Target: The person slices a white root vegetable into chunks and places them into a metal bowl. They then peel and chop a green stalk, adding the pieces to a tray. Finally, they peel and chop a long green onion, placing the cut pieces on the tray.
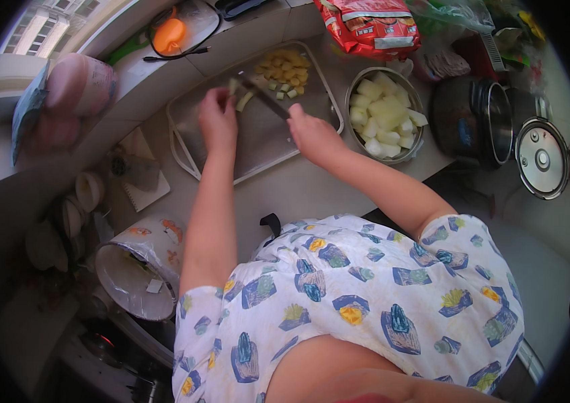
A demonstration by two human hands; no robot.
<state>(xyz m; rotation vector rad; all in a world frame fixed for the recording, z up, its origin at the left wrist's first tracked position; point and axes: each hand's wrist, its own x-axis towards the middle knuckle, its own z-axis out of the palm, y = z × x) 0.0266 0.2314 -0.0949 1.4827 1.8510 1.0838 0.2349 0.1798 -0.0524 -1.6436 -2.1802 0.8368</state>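
Observation:
My right hand (315, 133) grips a kitchen knife (267, 98), its blade slanting up and left over a rimmed cutting board (260, 143). Pinched in the fingertips of my left hand (218, 121) is a pale green vegetable strip (233, 86), slightly blurred, just left of the blade's tip. A second pale strip (244, 101) lies on the board below it. Several small pale green cubes (283, 92) sit beyond the blade, beside a pile of yellow diced pieces (285, 66) near the board's far edge.
Right of the board, a metal bowl (348, 103) holds pale melon-like chunks (386, 111). Farther right stand a dark pressure cooker (459, 121) and its lid (542, 158). A red package (370, 27) lies behind. A lined bin (136, 277) and a notepad (149, 186) are at left.

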